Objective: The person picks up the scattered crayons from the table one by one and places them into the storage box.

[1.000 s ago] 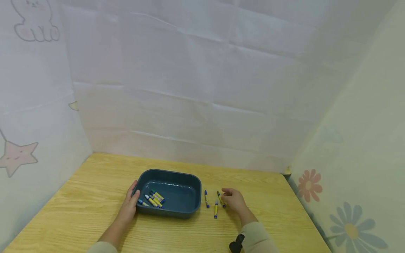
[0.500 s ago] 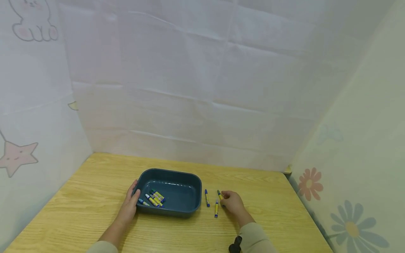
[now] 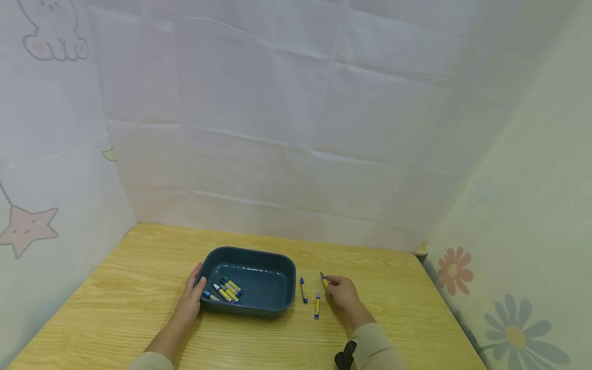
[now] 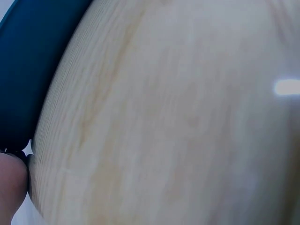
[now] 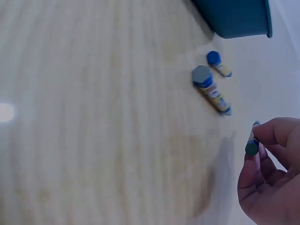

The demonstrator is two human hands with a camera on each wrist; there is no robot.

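Since the earlier frame, the right hand (image 3: 341, 294) has been lifting a crayon (image 3: 324, 279) off the surface (image 3: 120, 298), where it was lying a second ago beside two others; the hand is now pinching it between thumb and fingertips, with its far end sticking out past the fingers. From the right wrist view the held crayon (image 5: 252, 142) is showing a dark green end and a yellow label, and the fingers (image 5: 274, 133) are curling round it just above the wood. Two more crayons are lying on the surface just to the left of that hand: a blue one (image 3: 302, 290) nearer the bin and a second one (image 3: 316, 306) a little closer to the person. The left hand (image 3: 190, 299) is resting against the left end of the dark teal bin (image 3: 277, 280), thumb hooking over the rim and fingers lying along the outer wall, staying as it was. Inside the bin, a small heap of crayons (image 3: 225, 291) is lying near that left end. Pale sheets with a star (image 3: 25, 228) and flowers (image 3: 452, 270) are standing around the surface.
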